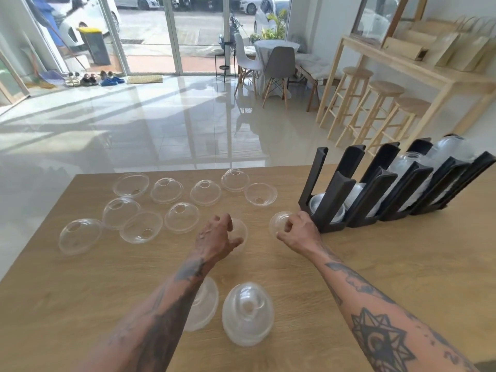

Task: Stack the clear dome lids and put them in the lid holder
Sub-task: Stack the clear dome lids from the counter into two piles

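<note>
Ten loose lids (181, 217) lie scattered over the far left of the counter (375, 264), some dome-up, some flipped rim-up, none of them nested yet. Nearer the person, a short stack (247, 314) of nested lids rests on its side, and a second stack (202, 307) sits just beside it, half hidden under the left forearm. The holder (375, 194) stands at the right, and several of its slots already carry lids leaning back in rows, so I judge the work under way, with most of the gathering left to do.

The left hand (217, 237) is cupped over one lid (239, 229), fingers curled around its dome. The right hand (298, 229) pinches another lid (277, 224) by its rim between thumb and fingertips, close to the foot of the holder.

The lids are thin clear plastic, glossy, each a round dome with a flat rim and a hole at the crown. Nested, they turn cloudy and white. The holder is matte black, built of angled, channel-shaped uprights on a flat base. The counter is pale wood-grain laminate, smooth and unmarked. Such light, slick shells should slide into one another easily but may skate across the surface when nudged.
</note>
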Motion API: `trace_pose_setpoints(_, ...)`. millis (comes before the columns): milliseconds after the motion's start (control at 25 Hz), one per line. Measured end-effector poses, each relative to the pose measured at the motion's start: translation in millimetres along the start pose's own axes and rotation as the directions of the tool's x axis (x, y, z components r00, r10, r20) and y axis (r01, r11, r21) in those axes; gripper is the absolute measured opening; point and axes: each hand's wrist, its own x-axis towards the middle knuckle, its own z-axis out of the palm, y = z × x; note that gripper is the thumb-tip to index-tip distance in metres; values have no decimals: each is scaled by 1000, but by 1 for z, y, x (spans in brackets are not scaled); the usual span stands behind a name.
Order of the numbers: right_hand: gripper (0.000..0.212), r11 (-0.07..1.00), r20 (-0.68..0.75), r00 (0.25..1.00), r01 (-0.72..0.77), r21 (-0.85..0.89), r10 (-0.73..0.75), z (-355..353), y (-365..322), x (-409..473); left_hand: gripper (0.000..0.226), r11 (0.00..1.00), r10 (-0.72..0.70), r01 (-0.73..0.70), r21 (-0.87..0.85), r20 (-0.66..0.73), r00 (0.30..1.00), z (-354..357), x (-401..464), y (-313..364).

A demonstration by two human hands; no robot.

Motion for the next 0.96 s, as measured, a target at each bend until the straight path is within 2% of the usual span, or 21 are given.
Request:
trace_pose_setpoints(160, 25, 1000, -48, 999, 23, 15, -22, -21, -21, -37, 53, 996, 32, -41, -79, -114, 993, -38, -35, 2)
trace_pose_setpoints(320, 41, 998, -85, 996, 15, 59, -10, -45, -52, -89, 67, 991, 68, -80, -108, -114, 991, -86, -73, -6)
trace_pose_setpoints(560, 86, 991, 123, 992, -2, 135, -15, -38, -80, -163, 84, 995, 74, -70, -67, 55, 996, -95, -130, -28)
trace_pose_setpoints(640, 85, 994, 152, 988, 26, 103, -41, -21, -82, -181, 81, 997, 54, -47, -57, 127, 990, -84, -143, -36)
trace_pose_setpoints(760, 83, 996, 200, 980, -11, 91, -8, 5, -81, -198, 80, 999, 18, -12, -40, 166, 986, -65, -155, -44)
trace_pose_setpoints(880, 86, 993, 220, 975, -37, 112, 12, 25, -82, -204, 88, 998, 22, -11, -54, 203, 979, -49, -159, -52)
trace_pose_setpoints(960, 85, 999, 199, 980, -23, 50, 12, 33, -86, -204, 95, 997, 34, -20, -68, 214, 976, -42, -160, -55)
